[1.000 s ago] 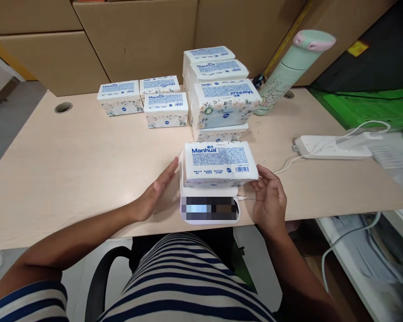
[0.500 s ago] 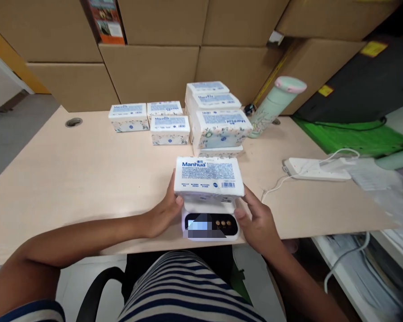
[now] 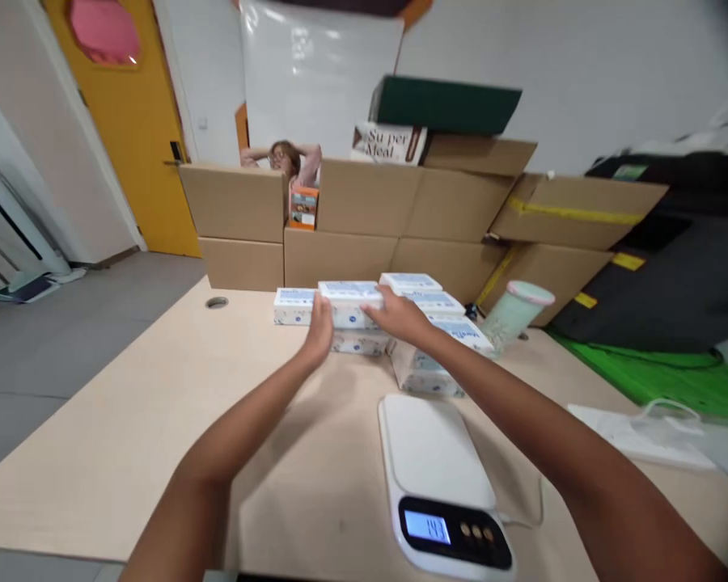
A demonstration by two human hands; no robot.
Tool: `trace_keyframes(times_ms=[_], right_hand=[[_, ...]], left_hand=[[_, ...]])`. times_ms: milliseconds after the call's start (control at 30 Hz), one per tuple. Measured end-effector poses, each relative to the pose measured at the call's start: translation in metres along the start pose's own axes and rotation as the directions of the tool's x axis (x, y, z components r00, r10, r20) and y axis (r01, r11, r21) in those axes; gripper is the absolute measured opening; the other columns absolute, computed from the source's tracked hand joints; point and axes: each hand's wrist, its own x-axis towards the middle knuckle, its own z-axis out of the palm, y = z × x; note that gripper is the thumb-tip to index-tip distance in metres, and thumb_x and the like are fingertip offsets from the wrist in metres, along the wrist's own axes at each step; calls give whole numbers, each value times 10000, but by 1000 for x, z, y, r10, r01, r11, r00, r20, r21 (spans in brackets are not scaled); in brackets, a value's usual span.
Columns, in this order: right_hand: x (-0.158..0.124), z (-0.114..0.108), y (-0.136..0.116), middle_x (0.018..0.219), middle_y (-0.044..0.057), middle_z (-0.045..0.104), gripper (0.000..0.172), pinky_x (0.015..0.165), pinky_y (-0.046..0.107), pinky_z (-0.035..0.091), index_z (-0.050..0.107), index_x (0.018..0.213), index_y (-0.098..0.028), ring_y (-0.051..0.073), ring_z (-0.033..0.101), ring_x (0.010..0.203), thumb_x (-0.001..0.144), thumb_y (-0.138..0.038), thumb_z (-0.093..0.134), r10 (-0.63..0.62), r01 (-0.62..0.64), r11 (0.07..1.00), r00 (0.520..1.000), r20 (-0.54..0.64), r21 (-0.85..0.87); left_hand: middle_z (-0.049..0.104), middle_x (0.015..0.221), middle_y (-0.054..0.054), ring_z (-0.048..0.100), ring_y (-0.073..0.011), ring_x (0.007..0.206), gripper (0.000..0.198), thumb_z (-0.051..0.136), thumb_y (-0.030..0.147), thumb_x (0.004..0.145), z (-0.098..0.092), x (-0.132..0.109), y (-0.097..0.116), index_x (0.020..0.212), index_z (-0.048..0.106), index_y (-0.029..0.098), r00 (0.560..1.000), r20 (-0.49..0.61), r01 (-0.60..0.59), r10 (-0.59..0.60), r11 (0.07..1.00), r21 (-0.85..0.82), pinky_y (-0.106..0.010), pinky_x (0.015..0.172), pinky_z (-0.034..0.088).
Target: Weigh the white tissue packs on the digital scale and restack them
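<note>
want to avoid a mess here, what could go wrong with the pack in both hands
The pack between the left hand and right hand is over a lower pack, so it might slip if released off-line. The right forearm crosses close to the stack and could knock it. It might also snag the cable.

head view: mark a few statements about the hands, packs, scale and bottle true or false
1. The left hand and right hand hold one tissue pack between them. True.
2. The scale is on the table. True.
3. The scale's display is dark. False: it is lit.
4. The mint-green bottle is left of the stacked packs. False: it is to their right.
5. The door is yellow. True.
</note>
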Motion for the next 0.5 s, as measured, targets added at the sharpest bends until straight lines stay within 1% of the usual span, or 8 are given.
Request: trace_keyframes(times_ms=[67,100,200,267,300,367,433,500], right_hand=[[4,4,8,1541,178,732,631,1153,426,547,548,1659,-190,374,692,1428,1114,-508,574,-22,32,991,997,75,-133],[5,3,11,1533,168,738,598,1136,414,553,587,1635,-205,363,699,1415,1114,-498,580,-39,58,978,994,99,-198],[9,-10,12,1491,189,740,514,1073,440,579,755,1475,-220,379,724,1355,1108,-533,579,-99,142,908,987,126,-394],[24,-22,3,1460,214,734,549,1048,469,587,842,1330,-212,400,730,1325,1112,-608,530,-122,171,870,984,134,-463],[36,-27,-4,1466,220,727,583,1058,479,584,854,1306,-210,407,720,1337,1117,-631,499,-133,182,866,982,137,-466],[70,-31,-21,1550,212,689,604,1133,482,551,804,1413,-214,408,667,1426,1132,-624,462,-153,202,888,977,147,-413],[106,-25,-40,1659,185,624,604,1213,460,504,682,1574,-224,379,601,1519,1130,-587,493,-123,177,927,976,177,-330],[135,-10,-56,1632,200,650,669,1192,468,531,658,1589,-199,372,640,1481,1080,-626,581,-35,101,954,973,229,-283]], left_hand=[[228,1910,-86,73,-273,1800,806,195,658,1128,8,1,-9,1806,268,227,995,19,98,-101,988,116,-510,1467,119],[229,1910,-63,20,-286,1799,792,234,658,1122,8,0,-13,1804,283,259,993,37,108,-115,980,165,-546,1466,68],[261,1901,-7,-28,-302,1794,775,248,709,1099,1,-6,-22,1788,321,362,993,109,26,-52,973,231,-616,1450,14],[242,1906,-13,-25,-298,1795,791,222,729,1092,-2,-7,-26,1789,316,367,992,114,21,-47,975,219,-617,1448,29],[221,1912,-25,-20,-294,1797,797,212,721,1093,-3,-7,-27,1791,311,350,994,94,42,-62,977,209,-605,1451,47],[172,1924,-52,-5,-290,1799,800,205,688,1100,-1,-4,-31,1794,301,302,993,45,95,-105,979,182,-577,1456,84],[152,1929,-69,5,-285,1802,797,206,667,1103,3,-2,-36,1790,300,272,991,21,131,-136,979,153,-541,1462,94],[172,1929,-83,24,-278,1805,789,202,659,1106,6,0,-42,1776,321,259,988,9,149,-152,979,136,-500,1465,93]])
